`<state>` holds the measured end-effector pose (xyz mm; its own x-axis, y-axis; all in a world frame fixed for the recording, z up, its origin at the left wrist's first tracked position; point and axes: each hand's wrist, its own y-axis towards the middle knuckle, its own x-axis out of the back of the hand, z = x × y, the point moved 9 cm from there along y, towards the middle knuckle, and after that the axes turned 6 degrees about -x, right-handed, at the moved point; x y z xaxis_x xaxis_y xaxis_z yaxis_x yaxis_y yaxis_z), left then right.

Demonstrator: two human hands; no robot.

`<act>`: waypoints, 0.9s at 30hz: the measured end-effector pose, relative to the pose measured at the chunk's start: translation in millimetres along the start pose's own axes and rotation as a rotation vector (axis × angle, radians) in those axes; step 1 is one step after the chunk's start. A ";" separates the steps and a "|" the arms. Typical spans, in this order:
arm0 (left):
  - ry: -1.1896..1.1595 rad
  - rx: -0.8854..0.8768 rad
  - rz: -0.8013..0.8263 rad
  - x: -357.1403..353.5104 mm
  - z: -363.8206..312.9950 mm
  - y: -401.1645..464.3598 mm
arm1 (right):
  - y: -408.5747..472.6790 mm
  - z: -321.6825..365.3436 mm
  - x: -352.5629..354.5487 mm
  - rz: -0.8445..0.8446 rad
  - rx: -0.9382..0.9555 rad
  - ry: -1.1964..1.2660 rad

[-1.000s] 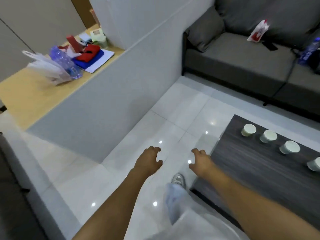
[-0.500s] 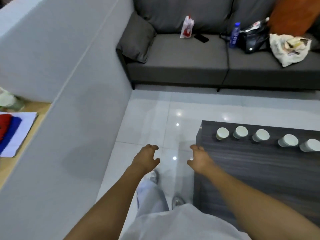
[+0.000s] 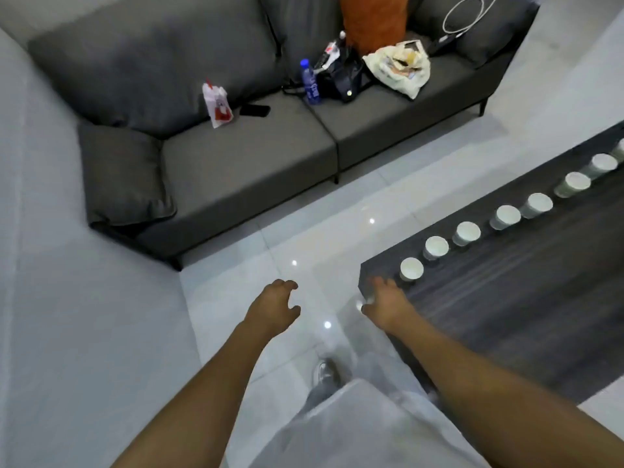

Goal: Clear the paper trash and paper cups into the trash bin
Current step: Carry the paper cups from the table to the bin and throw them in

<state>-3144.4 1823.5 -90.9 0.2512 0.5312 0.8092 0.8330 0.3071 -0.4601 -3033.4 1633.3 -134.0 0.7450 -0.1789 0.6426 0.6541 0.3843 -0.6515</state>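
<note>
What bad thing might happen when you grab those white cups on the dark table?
The white paper cups stand in a tight row near the edge of the dark wooden table, so the right hand, reaching for the nearest one, might knock it off or tip its neighbour. Whether any cup holds liquid is not visible; a spill on the glossy tiled floor could be slippery. No trash bin shows here, so carrying may take a while.

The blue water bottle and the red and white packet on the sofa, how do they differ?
The blue water bottle stands upright on the right seat cushion beside a black bag; the red and white packet leans tilted on the left seat cushion next to a black phone. The bottle is a rigid cylinder with a blue cap; the packet is flat and crinkled. Both rest on the grey sofa, untouched by either hand.
</note>
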 end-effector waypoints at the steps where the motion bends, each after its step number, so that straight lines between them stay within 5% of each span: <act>1: 0.016 -0.024 0.017 6.4 -1.4 13.2 | 2.9 0.4 2.9 -0.007 -0.022 0.027; 17: 0.262 -0.439 0.288 27.4 -164.8 245.2 | 114.5 -90.2 94.0 -0.140 -0.508 0.379; 27: 0.461 -0.734 0.566 -42.2 -282.5 315.0 | 111.0 -154.2 80.2 -0.170 -0.821 0.689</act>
<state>-2753.4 1674.7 -166.7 0.7353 0.0466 0.6762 0.5908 -0.5331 -0.6056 -2881.0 1521.9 -217.0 0.3819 -0.7415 0.5517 0.4525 -0.3705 -0.8111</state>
